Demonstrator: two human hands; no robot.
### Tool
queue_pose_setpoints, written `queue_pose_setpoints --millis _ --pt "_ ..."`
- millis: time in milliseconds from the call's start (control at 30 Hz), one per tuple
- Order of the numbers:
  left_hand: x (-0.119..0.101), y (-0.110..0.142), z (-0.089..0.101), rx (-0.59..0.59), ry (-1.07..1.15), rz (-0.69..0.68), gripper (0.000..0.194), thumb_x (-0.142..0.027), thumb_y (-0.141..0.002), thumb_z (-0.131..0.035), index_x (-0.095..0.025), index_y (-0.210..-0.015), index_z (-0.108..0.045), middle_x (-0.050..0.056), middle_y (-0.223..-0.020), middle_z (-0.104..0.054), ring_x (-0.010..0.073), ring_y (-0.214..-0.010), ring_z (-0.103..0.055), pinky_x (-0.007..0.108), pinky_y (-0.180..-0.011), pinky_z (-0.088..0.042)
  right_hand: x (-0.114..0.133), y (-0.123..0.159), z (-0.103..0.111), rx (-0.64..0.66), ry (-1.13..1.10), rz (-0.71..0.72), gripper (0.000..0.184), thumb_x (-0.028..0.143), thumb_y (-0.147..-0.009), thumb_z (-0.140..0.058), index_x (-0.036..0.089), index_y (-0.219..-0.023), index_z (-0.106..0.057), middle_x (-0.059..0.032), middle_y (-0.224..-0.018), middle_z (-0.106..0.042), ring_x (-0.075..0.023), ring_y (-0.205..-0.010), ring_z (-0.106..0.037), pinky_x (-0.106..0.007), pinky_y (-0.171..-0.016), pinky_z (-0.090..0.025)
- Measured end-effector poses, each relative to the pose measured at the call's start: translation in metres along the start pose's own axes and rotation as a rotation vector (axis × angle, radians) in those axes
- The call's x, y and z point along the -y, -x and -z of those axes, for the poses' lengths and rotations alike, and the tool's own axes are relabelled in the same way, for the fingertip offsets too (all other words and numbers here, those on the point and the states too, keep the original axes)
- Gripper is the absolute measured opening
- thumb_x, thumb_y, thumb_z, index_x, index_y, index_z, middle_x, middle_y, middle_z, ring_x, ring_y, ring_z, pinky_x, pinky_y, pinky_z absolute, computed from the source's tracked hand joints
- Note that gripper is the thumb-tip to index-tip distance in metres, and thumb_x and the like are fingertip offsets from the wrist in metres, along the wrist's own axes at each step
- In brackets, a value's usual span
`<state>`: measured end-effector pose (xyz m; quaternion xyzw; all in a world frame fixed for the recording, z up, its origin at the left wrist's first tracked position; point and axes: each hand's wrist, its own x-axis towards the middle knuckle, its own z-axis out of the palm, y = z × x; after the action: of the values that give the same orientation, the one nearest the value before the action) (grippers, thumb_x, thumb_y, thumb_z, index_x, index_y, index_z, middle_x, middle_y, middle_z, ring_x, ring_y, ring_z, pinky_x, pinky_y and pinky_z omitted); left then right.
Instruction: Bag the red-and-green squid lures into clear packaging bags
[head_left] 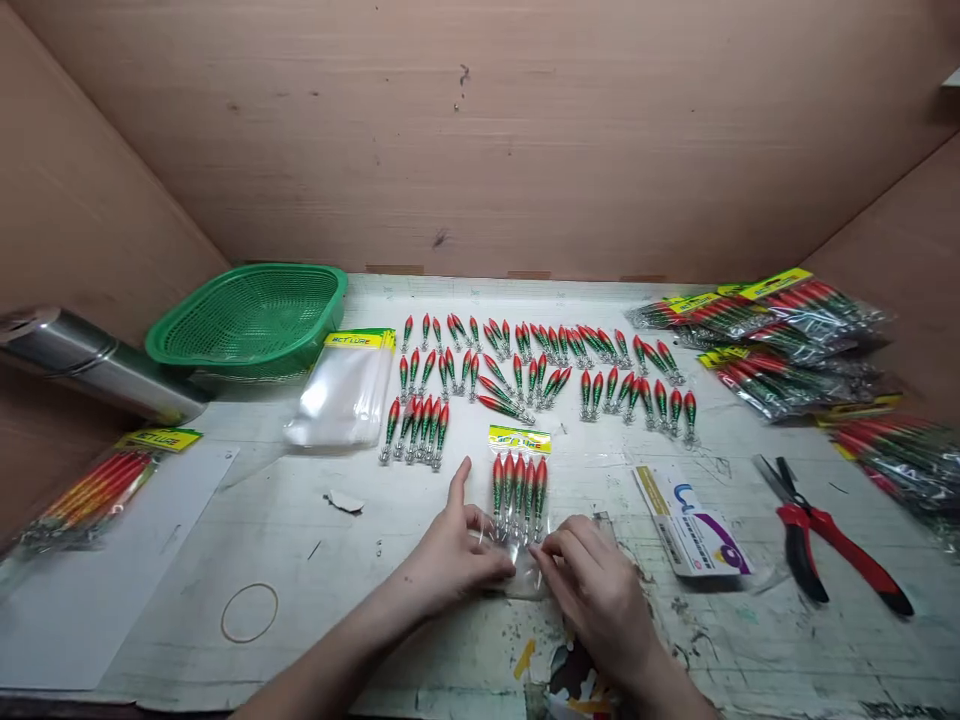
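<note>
A clear plastic bag [525, 578] with a yellow header [519, 440] lies on the table before me, its near end toward me. Several red-and-green squid lures [519, 490] rest side by side in it, red tips toward the header and hooks toward my hands. My left hand [456, 558] grips the bag's left near side, thumb low and index finger raised. On the opposite side my right hand [596, 580] is closed, its fingertips pinching the bag by the hooks. Loose lures [555, 345] of the same kind lie in rows beyond.
Left are flat bags [343, 400], a green basket [255, 345], a metal flask [97, 365], packed orange lures [97, 490] and a rubber band [250, 612]. Right are a printed card [694, 530], red-handled pliers [814, 520] and packed lures [780, 340]. Wooden walls [480, 140] enclose the table.
</note>
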<state>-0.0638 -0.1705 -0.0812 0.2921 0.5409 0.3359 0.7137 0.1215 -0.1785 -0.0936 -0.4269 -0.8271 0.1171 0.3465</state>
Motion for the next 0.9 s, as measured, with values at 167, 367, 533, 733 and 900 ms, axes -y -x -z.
queue_pose_setpoints --millis 167,367,533,733,900 --pt "0.013 0.006 -0.005 -0.060 0.046 -0.044 0.116 -0.016 -0.065 -0.076 -0.026 -0.148 0.005 -0.008 -0.069 -0.053 0.0169 -0.059 -0.066 0.031 -0.058 -0.053 -0.001 -0.006 -0.001 0.022 0.105 0.026 0.022 0.014 -0.091 -0.047 0.018 -0.070 -0.051 -0.0019 -0.068 -0.051 -0.0136 -0.063 -0.046 -0.024 -0.058 -0.036" --pt "0.018 0.010 -0.004 -0.070 0.069 -0.041 0.106 -0.022 -0.071 -0.072 -0.023 -0.149 0.001 -0.007 -0.068 -0.056 0.0124 -0.058 -0.060 0.027 -0.059 -0.047 0.021 -0.001 0.000 0.101 -0.131 -0.042 0.015 0.016 -0.091 -0.050 0.019 -0.077 -0.055 -0.0023 -0.073 -0.055 -0.0129 -0.064 -0.053 -0.023 -0.058 -0.041" --pt "0.020 0.009 -0.002 -0.092 -0.032 -0.112 0.096 -0.027 -0.075 -0.067 -0.018 -0.149 -0.006 -0.007 -0.064 -0.055 0.0093 -0.057 -0.050 0.022 -0.057 -0.038 0.036 0.006 -0.023 0.167 -0.275 -0.121 0.011 0.013 -0.088 -0.049 0.019 -0.088 -0.058 -0.0036 -0.079 -0.059 -0.0142 -0.067 -0.059 -0.023 -0.059 -0.048" --pt "0.021 0.009 -0.001 -0.076 -0.020 -0.115 0.091 -0.032 -0.079 -0.061 -0.017 -0.149 -0.006 -0.010 -0.057 -0.049 0.0091 -0.052 -0.042 0.022 -0.053 -0.034 0.036 0.004 -0.039 0.241 -0.218 -0.183 0.012 0.007 -0.080 -0.053 0.019 -0.079 -0.055 -0.0027 -0.076 -0.058 -0.0159 -0.063 -0.059 -0.025 -0.055 -0.048" --pt "0.023 0.007 0.000 -0.065 0.015 -0.110 0.094 -0.031 -0.077 -0.063 -0.019 -0.149 -0.004 -0.009 -0.059 -0.051 0.0097 -0.051 -0.045 0.022 -0.051 -0.035 0.036 0.001 -0.028 0.349 -0.150 -0.116 0.011 0.011 -0.084 -0.046 0.019 -0.080 -0.051 -0.0053 -0.079 -0.060 -0.0179 -0.062 -0.058 -0.027 -0.051 -0.045"
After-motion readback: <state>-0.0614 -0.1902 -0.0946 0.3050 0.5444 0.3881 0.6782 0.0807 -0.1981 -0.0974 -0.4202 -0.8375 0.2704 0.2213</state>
